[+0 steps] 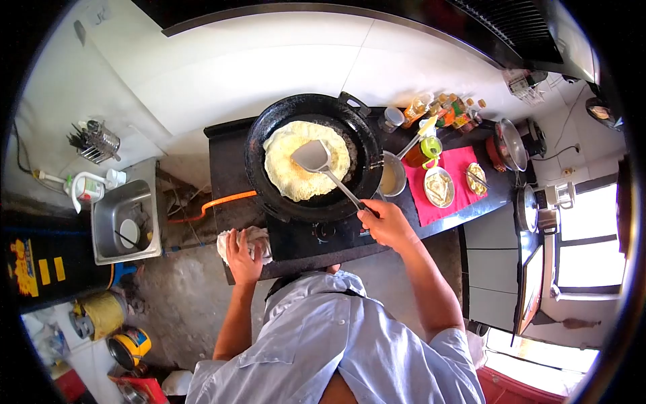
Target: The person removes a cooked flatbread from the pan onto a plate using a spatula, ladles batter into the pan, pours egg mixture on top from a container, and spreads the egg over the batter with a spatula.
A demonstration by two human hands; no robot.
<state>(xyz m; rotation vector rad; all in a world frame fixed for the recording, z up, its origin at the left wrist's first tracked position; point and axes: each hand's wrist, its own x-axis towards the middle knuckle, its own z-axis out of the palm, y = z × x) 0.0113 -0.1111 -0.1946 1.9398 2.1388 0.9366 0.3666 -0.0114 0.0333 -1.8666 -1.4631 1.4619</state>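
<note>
My right hand (385,222) is closed around the handle of a metal spatula (313,156). The spatula's flat blade rests on a round, pale yellow egg pancake (286,176), which looks soft and lies in a big black wok (259,128) on the stove. My left hand (243,257) is closed on a bunched white cloth (264,244) at the front left edge of the counter. Part of the cloth is hidden under my palm. To the right of the wok stands a metal pot (397,176) with pale liquid in it.
A red cloth (431,212) on the right bears two food dishes (439,187). Behind stand a green-lidded jar (431,147) and several seasoning bottles (457,111). An orange hose (225,198) runs left of the stove, near a steel sink (101,252). A range hood (377,13) hangs above.
</note>
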